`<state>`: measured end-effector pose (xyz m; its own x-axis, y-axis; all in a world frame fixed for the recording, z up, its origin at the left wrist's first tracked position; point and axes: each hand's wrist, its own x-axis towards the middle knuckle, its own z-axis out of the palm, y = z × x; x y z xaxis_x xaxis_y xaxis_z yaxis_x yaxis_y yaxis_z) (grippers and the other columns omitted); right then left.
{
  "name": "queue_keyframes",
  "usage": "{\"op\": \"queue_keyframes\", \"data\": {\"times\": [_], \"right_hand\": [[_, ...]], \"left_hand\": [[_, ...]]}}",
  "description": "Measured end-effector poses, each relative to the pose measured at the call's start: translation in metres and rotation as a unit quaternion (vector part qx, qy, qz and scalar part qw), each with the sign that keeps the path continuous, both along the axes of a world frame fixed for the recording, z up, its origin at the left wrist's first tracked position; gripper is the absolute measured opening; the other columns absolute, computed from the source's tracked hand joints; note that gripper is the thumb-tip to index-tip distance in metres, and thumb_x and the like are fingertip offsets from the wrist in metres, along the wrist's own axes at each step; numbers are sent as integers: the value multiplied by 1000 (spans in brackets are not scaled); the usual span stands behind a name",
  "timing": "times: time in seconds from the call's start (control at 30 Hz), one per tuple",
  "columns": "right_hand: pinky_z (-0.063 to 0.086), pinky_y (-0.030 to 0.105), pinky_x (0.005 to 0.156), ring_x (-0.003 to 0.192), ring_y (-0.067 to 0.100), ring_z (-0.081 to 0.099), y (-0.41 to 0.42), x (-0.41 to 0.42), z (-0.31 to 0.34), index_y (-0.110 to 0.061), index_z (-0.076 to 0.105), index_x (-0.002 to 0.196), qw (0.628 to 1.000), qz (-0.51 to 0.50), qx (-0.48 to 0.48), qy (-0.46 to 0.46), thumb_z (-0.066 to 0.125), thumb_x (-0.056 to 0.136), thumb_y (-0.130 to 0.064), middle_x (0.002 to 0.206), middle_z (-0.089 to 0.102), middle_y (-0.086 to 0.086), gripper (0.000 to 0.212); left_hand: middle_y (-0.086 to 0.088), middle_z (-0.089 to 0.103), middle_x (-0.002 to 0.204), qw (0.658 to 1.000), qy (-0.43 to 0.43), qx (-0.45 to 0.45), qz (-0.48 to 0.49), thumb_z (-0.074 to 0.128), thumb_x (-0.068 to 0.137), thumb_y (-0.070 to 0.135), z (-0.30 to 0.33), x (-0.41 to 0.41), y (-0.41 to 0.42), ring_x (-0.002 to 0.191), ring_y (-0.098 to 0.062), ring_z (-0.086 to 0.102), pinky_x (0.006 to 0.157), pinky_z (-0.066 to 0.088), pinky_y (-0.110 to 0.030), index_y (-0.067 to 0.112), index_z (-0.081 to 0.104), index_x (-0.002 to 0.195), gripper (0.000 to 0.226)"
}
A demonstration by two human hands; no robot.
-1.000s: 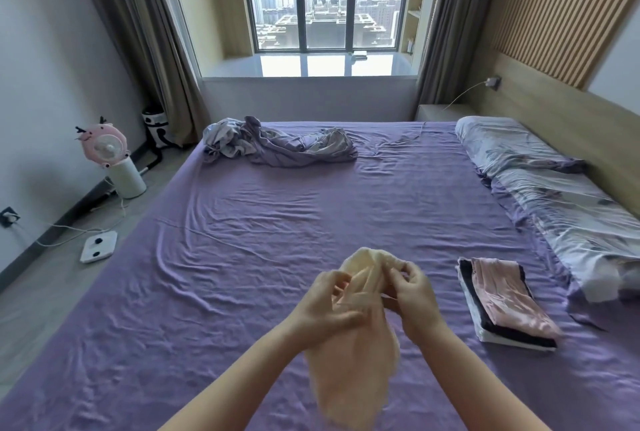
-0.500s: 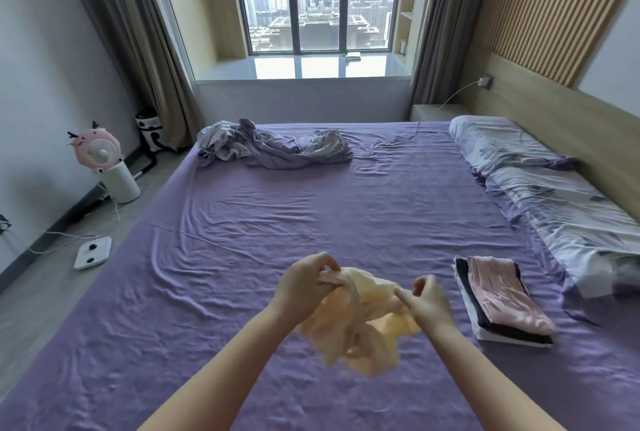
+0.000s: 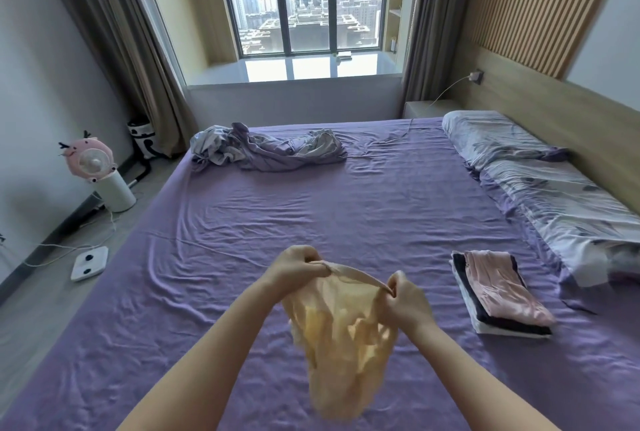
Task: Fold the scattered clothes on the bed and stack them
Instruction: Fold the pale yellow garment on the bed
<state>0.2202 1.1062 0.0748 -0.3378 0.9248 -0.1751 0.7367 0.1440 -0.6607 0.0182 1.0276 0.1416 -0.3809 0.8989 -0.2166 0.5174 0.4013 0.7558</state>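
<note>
Purple-sheeted bed (image 3: 346,209) carries everything. Left hand (image 3: 298,269) and right hand (image 3: 403,299) each pinch the top edge of a thin yellow garment (image 3: 343,337), held up above the sheet w/ the rest hanging loose. To fold well: pull the edge taut, lay it flat, smooth, then fold. No containers as such; folded stack (image 3: 498,295) sits right, pink on top, prob. dark and white layers below. Crumpled clothes (image 3: 266,150) lie far off.
</note>
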Motion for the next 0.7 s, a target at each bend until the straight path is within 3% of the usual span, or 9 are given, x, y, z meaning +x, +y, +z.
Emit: {"op": "queue_keyframes", "data": {"times": [0.1,0.2,0.27,0.33,0.43,0.5,0.57,0.7], "right_hand": [[41,32,68,89,26,60,11,9,-9,-21,51,90,997,16,7,-73,51,85,-23,88,65,1,6],[40,31,68,96,26,61,21,16,-15,-21,51,92,993,21,21,-117,50,86,-21,97,67,4,5],[40,31,68,93,28,61,25,19,-16,-20,45,90,992,4,22,-122,49,86,-17,96,67,8,6],[40,31,66,89,30,60,28,21,-19,-18,43,91,994,-14,21,-102,48,84,-9,94,66,11,12],[50,40,68,86,34,60,30,17,-19,-11,52,96,992,-89,-64,65,45,85,2,98,60,17,19],[52,39,60,76,30,59,29,10,-13,-7,55,102,942,-152,-192,228,43,88,6,92,58,16,23],[48,29,52,65,19,53,28,1,-2,-10,56,106,899,-160,-270,305,49,90,2,80,57,8,20],[46,19,45,58,14,53,28,-14,24,-9,60,100,867,-106,-297,385,55,91,-2,75,58,6,13]], "left_hand": [[4,55,68,991,-124,-55,5,69,64,25,7,-10,-7,62,-9,49,52,38,-18,20,65,67,8],[2,56,59,976,-190,6,103,62,76,12,2,-19,-8,46,-7,49,41,35,-16,15,67,67,11],[-2,62,64,973,-139,51,174,57,83,1,-1,-26,-7,54,-11,57,49,43,-18,12,69,75,18],[-3,64,80,977,18,58,206,59,84,6,-4,-35,-7,75,-18,60,66,44,-23,14,71,88,14],[-9,58,98,959,184,76,200,57,90,14,-5,-43,-10,89,-26,59,74,44,-30,12,66,99,13],[-14,56,103,951,234,70,189,53,94,18,-7,-43,-9,91,-32,59,76,46,-37,8,60,103,15],[-17,59,103,950,228,66,205,50,96,21,-9,-41,-4,93,-35,58,74,43,-38,5,53,104,18],[-21,63,105,951,220,23,215,41,98,16,-12,-41,4,97,-36,60,72,40,-38,2,41,110,19]]}}
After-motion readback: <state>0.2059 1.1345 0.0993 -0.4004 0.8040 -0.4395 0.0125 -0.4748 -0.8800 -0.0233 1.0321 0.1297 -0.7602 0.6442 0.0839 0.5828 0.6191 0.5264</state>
